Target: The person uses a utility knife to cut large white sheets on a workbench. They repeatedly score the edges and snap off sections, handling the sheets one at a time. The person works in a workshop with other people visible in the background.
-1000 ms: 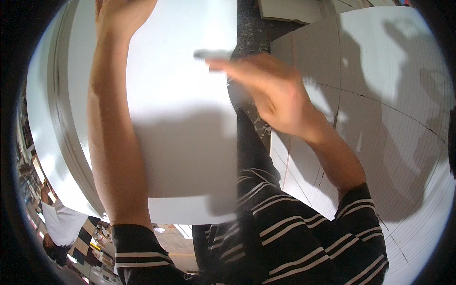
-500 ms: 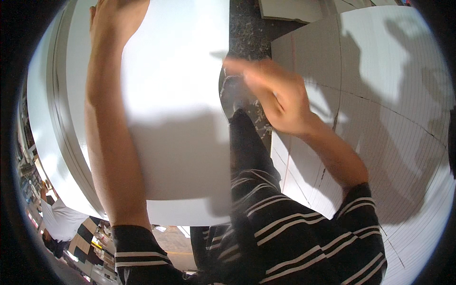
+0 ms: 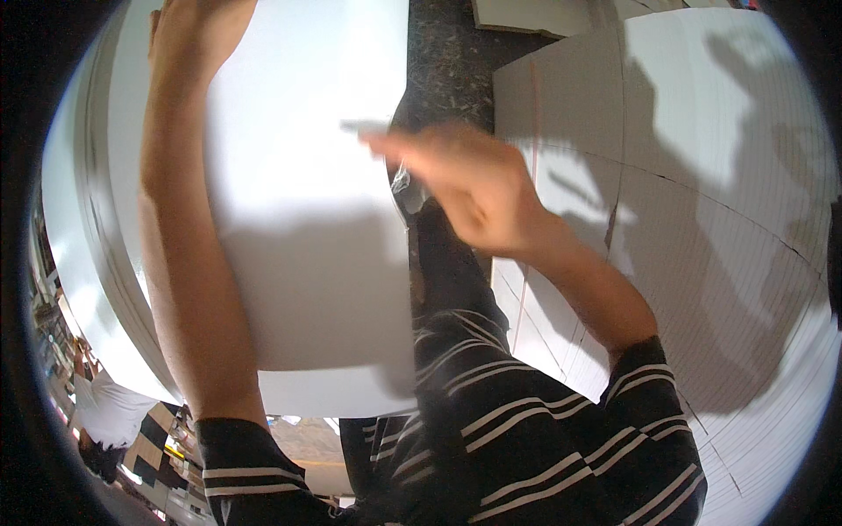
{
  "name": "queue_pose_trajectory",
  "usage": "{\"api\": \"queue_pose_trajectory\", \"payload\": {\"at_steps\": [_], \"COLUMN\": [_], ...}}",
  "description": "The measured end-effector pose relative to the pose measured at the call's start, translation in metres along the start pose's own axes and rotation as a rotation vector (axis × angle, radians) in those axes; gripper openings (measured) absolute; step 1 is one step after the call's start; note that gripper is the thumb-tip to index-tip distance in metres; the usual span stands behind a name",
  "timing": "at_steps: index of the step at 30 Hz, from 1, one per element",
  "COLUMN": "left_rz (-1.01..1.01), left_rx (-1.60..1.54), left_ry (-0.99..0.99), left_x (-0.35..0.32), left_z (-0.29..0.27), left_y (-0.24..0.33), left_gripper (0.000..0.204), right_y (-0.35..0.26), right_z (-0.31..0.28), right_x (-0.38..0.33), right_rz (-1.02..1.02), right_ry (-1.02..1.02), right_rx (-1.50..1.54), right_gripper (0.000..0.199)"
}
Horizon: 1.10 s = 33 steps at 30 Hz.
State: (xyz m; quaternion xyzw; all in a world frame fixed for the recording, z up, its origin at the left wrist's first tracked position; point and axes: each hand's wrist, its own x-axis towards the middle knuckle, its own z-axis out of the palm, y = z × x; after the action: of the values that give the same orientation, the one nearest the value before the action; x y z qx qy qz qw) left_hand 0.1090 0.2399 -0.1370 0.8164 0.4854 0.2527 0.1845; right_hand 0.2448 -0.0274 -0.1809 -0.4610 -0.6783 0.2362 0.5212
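A large white sheet of board lies before me, filling the left and middle of the view. My left hand rests flat on its far end at the top, arm stretched along it. My right hand hovers over the sheet's right edge, blurred by motion, fingers pointing left. A small dark object shows at its fingertips; I cannot tell what it is or how it is held. A bit of clear film glints below the fingers.
A stack of white sheets fills the right side, crossed by shadows. A dark speckled floor strip runs between the two. More white sheets curve along the left. Another person in white is at lower left.
My right hand drew back to the right, then swept left again onto the sheet's right edge. The left hand stays at the sheet's far end.
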Motion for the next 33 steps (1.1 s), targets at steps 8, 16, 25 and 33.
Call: {"api": "queue_pose_trajectory", "payload": {"at_steps": [8,16,25,33], "left_rz": [-0.061,-0.116,0.052,-0.032], "left_rx": [0.072,0.005,-0.507,0.451], "left_ry": [-0.022,-0.034,-0.232,0.107], "left_x": [0.008,0.010,0.008,0.001], "left_z": [-0.012,-0.024,-0.034,-0.019], "left_y": [-0.006,-0.049,-0.043,-0.029], "left_gripper": [0.081,0.083,0.082,0.069], "right_y": [-0.019,-0.016,-0.003,-0.029], "right_z": [-0.002,0.038,0.023,0.006], "right_x": [0.019,0.036,0.047,0.026], "right_rz": [0.005,0.044,0.116,0.127], "right_ry": [-0.296,-0.188,-0.195,-0.453], "right_rx": [-0.159,-0.261,-0.127,0.061], "right_gripper": [0.056,0.056,0.056,0.059]}}
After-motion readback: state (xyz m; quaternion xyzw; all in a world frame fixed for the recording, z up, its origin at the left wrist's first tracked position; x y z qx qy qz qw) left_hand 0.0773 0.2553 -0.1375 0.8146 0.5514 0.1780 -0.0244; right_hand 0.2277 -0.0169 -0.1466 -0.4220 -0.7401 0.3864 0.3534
